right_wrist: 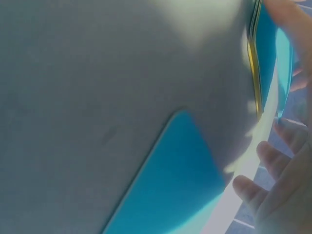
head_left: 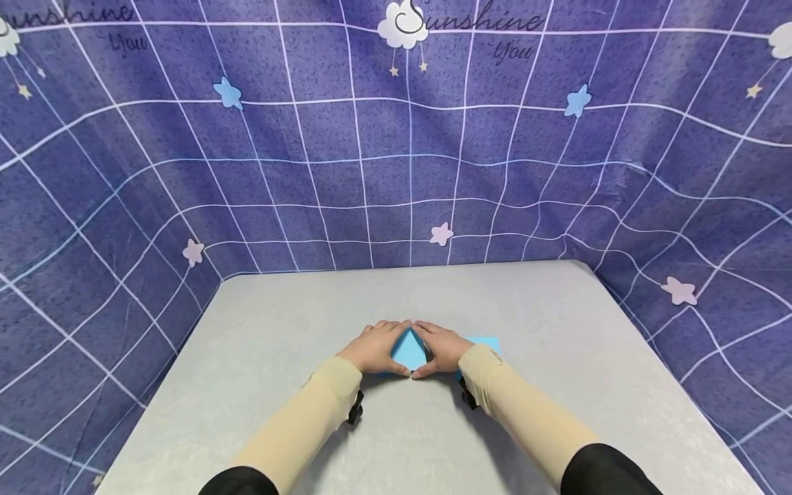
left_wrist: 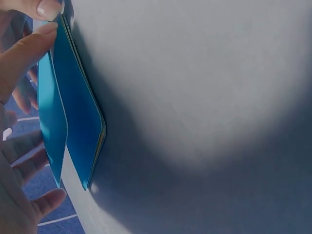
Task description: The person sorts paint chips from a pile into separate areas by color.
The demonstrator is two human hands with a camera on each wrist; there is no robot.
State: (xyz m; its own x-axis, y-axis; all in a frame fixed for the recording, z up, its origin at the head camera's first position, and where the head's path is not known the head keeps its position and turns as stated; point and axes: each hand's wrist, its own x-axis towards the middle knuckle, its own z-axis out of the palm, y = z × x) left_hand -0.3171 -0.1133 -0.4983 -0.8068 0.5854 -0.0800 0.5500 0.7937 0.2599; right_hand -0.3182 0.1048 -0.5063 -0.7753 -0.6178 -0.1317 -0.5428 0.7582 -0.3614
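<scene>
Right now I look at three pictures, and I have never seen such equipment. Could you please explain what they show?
Of course. There is no machine arm: these are a person's two bare hands. The wide picture comes from a camera on the person's head, looking forward and down. The two close pictures come from cameras on the wrists, one watching the left hand, one the right hand. On the pale table lies a flat blue piece, partly hidden by the right arm in the wide picture. Both hands surround a layered blue piece, thumbs at its near end; how firmly they hold it, I cannot tell. Behind is a purple patterned cloth.
</scene>
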